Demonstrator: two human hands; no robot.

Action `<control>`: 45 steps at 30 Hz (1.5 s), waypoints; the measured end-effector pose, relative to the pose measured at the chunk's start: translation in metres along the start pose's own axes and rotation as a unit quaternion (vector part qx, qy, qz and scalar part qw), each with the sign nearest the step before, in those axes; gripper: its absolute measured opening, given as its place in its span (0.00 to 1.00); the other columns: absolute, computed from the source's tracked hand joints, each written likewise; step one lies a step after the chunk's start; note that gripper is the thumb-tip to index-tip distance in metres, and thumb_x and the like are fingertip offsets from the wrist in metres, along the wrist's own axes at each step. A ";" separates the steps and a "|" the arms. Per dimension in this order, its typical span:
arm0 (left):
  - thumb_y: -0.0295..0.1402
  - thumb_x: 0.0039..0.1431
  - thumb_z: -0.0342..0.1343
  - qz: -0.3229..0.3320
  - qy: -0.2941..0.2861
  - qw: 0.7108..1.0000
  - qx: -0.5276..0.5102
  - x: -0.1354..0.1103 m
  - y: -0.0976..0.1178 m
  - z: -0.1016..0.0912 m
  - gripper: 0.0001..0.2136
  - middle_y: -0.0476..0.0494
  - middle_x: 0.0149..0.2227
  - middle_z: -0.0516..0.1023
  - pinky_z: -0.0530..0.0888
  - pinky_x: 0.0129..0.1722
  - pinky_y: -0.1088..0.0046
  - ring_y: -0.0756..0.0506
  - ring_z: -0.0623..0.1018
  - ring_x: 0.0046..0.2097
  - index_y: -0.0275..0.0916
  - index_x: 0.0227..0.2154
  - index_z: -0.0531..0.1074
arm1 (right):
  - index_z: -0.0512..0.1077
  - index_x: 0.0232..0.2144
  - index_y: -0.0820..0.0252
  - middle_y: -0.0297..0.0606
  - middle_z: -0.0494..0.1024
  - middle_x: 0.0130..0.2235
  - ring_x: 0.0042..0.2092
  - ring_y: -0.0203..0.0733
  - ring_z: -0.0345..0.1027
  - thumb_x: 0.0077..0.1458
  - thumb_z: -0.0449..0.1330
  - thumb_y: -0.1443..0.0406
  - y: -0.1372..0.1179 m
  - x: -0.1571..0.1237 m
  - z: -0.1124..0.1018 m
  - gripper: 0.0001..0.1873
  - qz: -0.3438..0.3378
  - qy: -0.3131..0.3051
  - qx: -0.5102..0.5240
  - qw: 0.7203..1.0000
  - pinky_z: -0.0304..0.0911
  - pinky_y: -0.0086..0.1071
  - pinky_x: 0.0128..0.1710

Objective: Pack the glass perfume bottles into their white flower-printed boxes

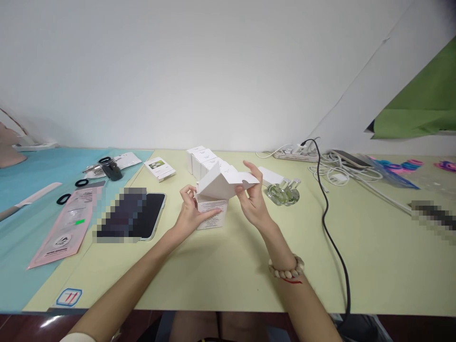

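Note:
Between my hands is a small white carton [211, 219] with fine print on its near side. My left hand [190, 211] grips it, the thumb lying across the printed face and the fingers curled around the left side. In my right hand [252, 199] is the edge of a folded white card piece [221, 184], pinched between thumb and fingers above the carton. Whether that card is joined to the carton I cannot tell. Just behind stands a row of white boxes [203, 159]. Clear glass bottles [283, 192] with a greenish tint rest right of my right hand.
A white box with a green picture [159, 169], a dark tablet-like device [151, 216], a pink packet [67, 228] and a dark jar [111, 170] are on the left. A black cable [326, 209] crosses the table on the right, near white cords [335, 175] and a power strip [297, 153].

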State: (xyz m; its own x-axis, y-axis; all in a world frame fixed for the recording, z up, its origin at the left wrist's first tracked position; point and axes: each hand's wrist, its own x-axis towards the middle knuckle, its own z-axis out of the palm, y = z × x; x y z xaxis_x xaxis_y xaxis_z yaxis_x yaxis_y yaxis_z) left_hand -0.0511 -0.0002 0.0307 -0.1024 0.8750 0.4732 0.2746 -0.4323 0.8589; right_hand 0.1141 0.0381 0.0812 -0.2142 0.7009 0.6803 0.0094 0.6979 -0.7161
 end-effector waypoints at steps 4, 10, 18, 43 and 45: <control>0.39 0.39 0.64 0.022 -0.003 0.999 0.038 0.000 -0.003 -0.002 0.32 0.45 0.41 0.61 0.70 0.31 0.76 0.51 0.71 0.36 0.43 0.40 0.46 | 0.47 0.58 0.44 0.36 0.55 0.58 0.55 0.40 0.55 0.55 0.53 0.55 -0.002 -0.002 0.004 0.30 0.022 -0.006 0.039 0.999 0.55 0.37 0.54; 0.41 0.43 0.62 0.047 -0.032 0.993 0.101 0.000 -0.002 -0.006 0.34 0.38 0.51 0.59 0.70 0.37 0.70 0.46 0.72 0.43 0.44 0.47 0.46 | 0.63 0.48 0.51 0.39 0.67 0.47 0.50 0.41 0.60 0.58 0.50 0.59 -0.007 -0.001 0.005 0.15 -0.049 -0.056 -0.077 0.994 0.58 0.37 0.49; 0.42 0.45 0.61 0.144 -0.011 0.971 0.192 0.000 -0.014 -0.006 0.33 0.37 0.49 0.59 0.71 0.36 0.68 0.45 0.71 0.44 0.44 0.47 0.44 | 0.74 0.30 0.53 0.37 0.71 0.32 0.36 0.40 0.65 0.52 0.58 0.64 -0.010 0.002 0.003 0.04 -0.104 0.053 -0.168 0.979 0.62 0.37 0.36; 0.26 0.59 0.46 0.217 -0.019 0.954 0.207 0.006 -0.010 -0.009 0.06 0.39 0.49 0.59 0.69 0.40 0.71 0.49 0.70 0.43 0.39 0.36 0.67 | 0.73 0.31 0.54 0.39 0.68 0.38 0.38 0.39 0.64 0.46 0.60 0.68 0.017 -0.003 0.006 0.07 -0.177 0.047 -0.258 0.948 0.63 0.34 0.35; 0.25 0.59 0.46 0.226 -0.004 0.951 0.209 0.006 -0.011 -0.009 0.06 0.40 0.47 0.60 0.69 0.40 0.72 0.49 0.70 0.43 0.39 0.36 0.67 | 0.74 0.30 0.54 0.39 0.68 0.38 0.38 0.39 0.64 0.45 0.61 0.67 0.018 -0.005 0.006 0.06 -0.208 0.048 -0.272 0.938 0.63 0.34 0.34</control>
State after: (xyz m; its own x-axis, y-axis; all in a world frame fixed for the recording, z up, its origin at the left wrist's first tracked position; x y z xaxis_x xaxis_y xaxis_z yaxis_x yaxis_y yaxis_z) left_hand -0.0637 0.0079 0.0257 0.1233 0.6222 0.7731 0.6460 -0.6417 0.4134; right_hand 0.1091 0.0463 0.0645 -0.2210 0.3427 0.9131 0.4474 0.8675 -0.2173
